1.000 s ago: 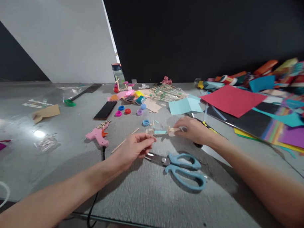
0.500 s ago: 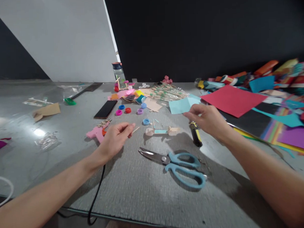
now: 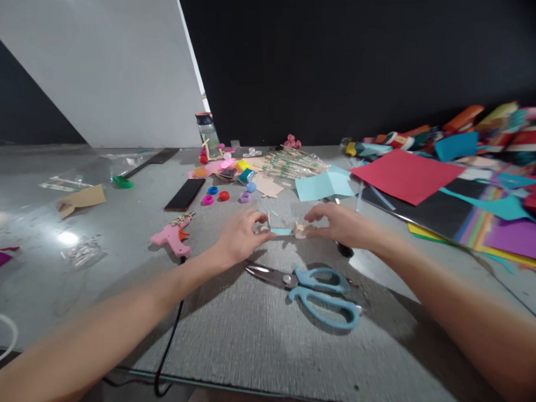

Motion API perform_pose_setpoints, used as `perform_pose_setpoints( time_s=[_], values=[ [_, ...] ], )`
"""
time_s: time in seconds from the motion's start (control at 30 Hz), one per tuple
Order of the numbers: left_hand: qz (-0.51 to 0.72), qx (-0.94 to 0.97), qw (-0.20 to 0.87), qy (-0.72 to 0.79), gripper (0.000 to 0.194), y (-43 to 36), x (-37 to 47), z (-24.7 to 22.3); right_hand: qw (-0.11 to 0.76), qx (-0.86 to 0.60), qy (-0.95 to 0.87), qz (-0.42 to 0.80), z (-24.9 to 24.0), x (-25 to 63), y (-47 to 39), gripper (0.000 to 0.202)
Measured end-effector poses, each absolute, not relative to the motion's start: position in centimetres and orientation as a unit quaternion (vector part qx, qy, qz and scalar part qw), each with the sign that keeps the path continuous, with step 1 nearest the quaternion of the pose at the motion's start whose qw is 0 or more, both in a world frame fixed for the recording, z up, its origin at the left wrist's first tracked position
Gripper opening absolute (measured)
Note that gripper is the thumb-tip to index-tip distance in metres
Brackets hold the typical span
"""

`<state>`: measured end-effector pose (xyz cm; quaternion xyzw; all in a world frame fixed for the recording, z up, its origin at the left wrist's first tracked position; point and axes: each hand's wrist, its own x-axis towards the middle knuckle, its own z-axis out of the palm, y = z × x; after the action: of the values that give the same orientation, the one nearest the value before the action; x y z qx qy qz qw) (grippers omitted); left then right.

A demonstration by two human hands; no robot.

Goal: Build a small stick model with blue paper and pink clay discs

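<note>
A small craft piece (image 3: 281,231), a light blue strip with pale ends, lies on the table between my hands. My left hand (image 3: 243,237) is at its left end, finger and thumb curled, with a thin wooden stick (image 3: 269,217) upright at the fingertips. Around the right end, thumb and forefinger of my right hand (image 3: 345,224) are apart, the thumb close to or touching it. Nearer me lie scissors (image 3: 327,310) with blue handles, blades to the left. A utility knife (image 3: 345,250) is mostly hidden behind my right hand.
Left of my hands lie a pink glue gun (image 3: 172,238) with a black cord and a phone (image 3: 185,194). Farther back are coloured bottle caps (image 3: 224,195), bagged sticks (image 3: 293,164) and a bottle (image 3: 207,133). Red paper (image 3: 408,175) and coloured sheets cover the right side.
Both hands have moved inward to the two ends of the small craft piece. My right thumb and forefinger have spread. The blue cap near it is now hidden by my left hand.
</note>
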<state>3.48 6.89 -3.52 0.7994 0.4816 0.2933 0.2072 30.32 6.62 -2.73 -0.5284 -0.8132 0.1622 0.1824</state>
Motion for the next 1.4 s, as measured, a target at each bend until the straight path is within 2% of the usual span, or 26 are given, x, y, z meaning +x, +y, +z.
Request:
perform_pose_setpoints(
  time_s=[0.33, 0.57, 0.73, 1.4],
  values=[
    [0.247, 0.821, 0.180, 0.481, 0.010, 7.2, 4.0, -4.2, 0.145, -0.542, -0.810, 0.169, -4.2, 29.2, 6.9, 0.021],
    [0.195, 0.848, 0.148, 0.470, 0.037, 7.8, 2.1, -4.6, 0.120, -0.544, -0.814, 0.165, -4.0, 29.3, 7.0, 0.020],
    [0.172, 0.863, 0.122, 0.459, 0.022, 7.9, 1.4, -5.1, 0.117, -0.548, -0.812, 0.163, -3.9, 29.2, 6.9, 0.015],
    [0.181, 0.871, 0.127, 0.439, 0.024, 8.4, 0.7, -5.5, 0.108, -0.530, -0.827, 0.153, -4.0, 29.4, 6.9, 0.015]
  ],
)
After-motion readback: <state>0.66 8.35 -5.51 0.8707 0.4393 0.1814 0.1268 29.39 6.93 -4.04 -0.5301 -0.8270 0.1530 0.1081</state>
